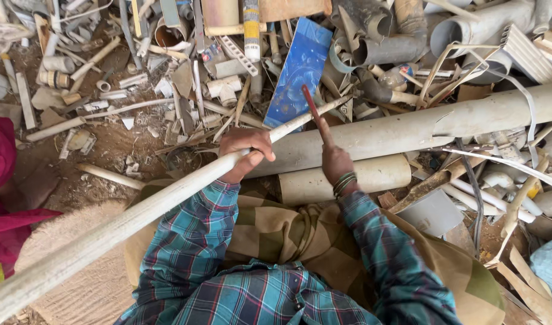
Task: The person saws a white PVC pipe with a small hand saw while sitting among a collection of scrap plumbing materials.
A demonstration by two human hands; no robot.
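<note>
My left hand [246, 150] is wrapped around a long, thin, off-white plastic pipe [137, 210] that runs from the lower left up to the middle of the view. My right hand [335, 161], with green bangles at the wrist, grips a narrow red-handled tool [312, 103] that points up and left, its tip close to the far end of the thin pipe. Both sleeves are teal plaid. A thick pale pipe [420, 126] lies across the ground just beyond both hands.
A heap of broken plastic pipes, fittings and strips covers the ground ahead. A blue panel [300, 72] lies in the pile. A short fat pipe piece [348, 177] lies under my right wrist. A person in red clothing [5, 198] sits at the left edge.
</note>
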